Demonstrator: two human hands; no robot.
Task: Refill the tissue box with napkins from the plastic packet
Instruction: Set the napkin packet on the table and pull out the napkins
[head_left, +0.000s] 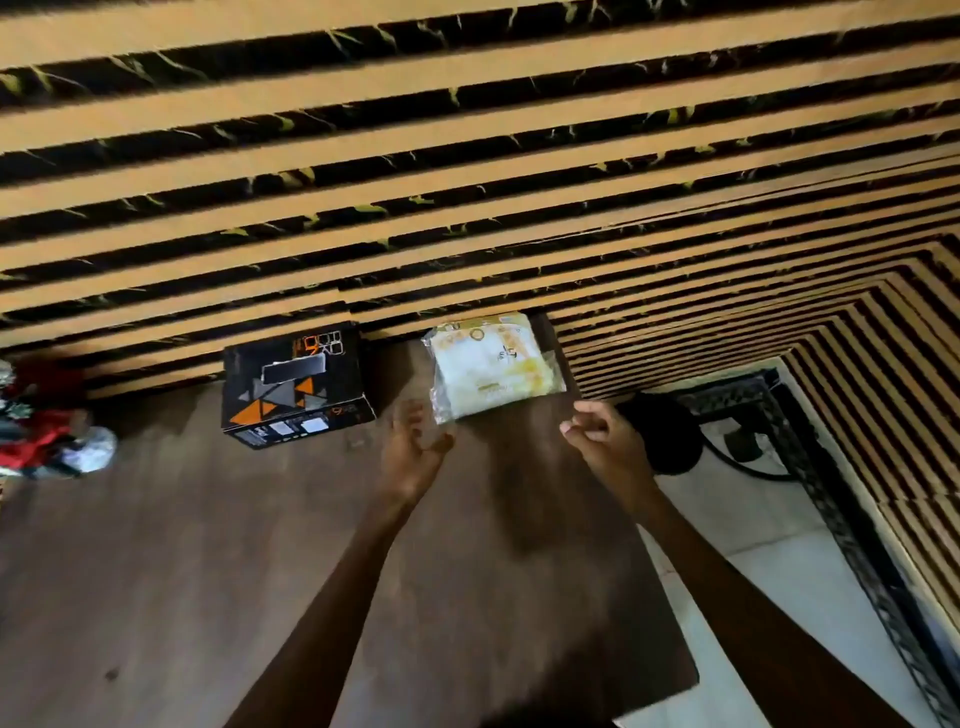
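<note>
A dark wooden counter (156, 545) fills the lower left and middle of the frame, backed by a wall of orange and black slats (467, 156) across the top. Near the middle, against the wall, lies the plastic packet (493, 366) of napkins, clear wrap with pale yellow and white contents, flat on the counter. To its left, well apart from it, stands the tissue box (296, 387), black with orange and grey triangles, its slot on the top face.

Both bare arms reach up from the bottom of the frame. The left hand (413, 452) hovers just below the packet's lower left corner, its fingers (410, 415) loosely curled and slightly spread, holding nothing; whether they touch the wrap cannot be told through the blur. The right hand (602, 436) sits below the packet's lower right corner, apart from it, fingers curled inward and empty.

At the left edge lies a red and white bundle (52, 441). At the right, white floor tiles (753, 519) show beyond the counter edge.
</note>
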